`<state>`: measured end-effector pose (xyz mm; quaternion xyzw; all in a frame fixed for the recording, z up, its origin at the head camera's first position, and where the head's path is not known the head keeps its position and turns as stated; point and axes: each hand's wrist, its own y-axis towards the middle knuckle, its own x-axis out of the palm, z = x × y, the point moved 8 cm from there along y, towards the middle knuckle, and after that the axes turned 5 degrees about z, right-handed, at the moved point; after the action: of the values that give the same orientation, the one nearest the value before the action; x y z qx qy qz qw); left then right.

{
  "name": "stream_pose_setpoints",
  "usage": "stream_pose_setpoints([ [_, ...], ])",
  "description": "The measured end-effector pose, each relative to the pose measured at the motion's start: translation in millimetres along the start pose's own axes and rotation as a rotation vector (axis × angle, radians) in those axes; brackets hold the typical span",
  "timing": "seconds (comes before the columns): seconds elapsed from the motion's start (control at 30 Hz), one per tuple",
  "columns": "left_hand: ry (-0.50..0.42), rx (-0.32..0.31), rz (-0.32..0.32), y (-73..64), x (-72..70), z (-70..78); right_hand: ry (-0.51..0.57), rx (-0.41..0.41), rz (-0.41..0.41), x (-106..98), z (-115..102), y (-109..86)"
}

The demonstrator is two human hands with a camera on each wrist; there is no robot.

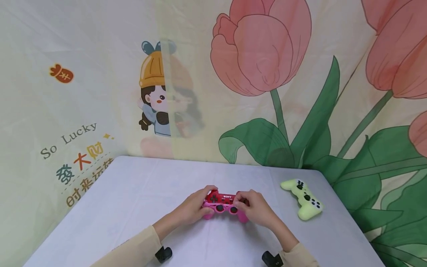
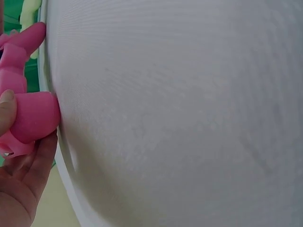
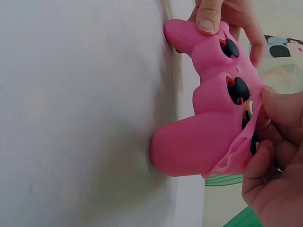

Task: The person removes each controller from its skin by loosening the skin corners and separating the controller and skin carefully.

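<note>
1. The red pad (image 1: 227, 197) is around the table's (image 1: 150, 185) middle, between the two hands, its far face bare.
2. A pink cover (image 3: 196, 144) wraps its near side and both grips; black sticks poke up through the cover's holes.
3. The left hand (image 1: 193, 204) holds the left grip, thumb on the near side, fingers curled round behind.
4. The right hand (image 1: 256, 208) pinches the cover's stretched edge between thumb and fingers at the pad's right side.
5. The green pad (image 1: 304, 200) lies to the right, well apart from both hands.
</note>
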<state>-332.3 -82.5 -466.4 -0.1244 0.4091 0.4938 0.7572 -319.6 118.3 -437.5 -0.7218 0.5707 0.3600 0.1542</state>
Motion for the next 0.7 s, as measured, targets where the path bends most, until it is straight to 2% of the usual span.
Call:
stream_pose_setpoints([
  [0.2,-0.001,-0.015,-0.002,0.1,0.5,-0.9,-0.034,-0.045,-0.002,0,-2,-6.1],
  [0.43,-0.009,-0.016,-0.004,-0.5,0.0,-1.9,-0.118,-0.117,0.042,5,-8,-16.6],
  [0.7,-0.004,-0.009,-0.01,1.0,-0.2,-1.0,-0.187,-0.118,0.077,6,-13,-25.0],
])
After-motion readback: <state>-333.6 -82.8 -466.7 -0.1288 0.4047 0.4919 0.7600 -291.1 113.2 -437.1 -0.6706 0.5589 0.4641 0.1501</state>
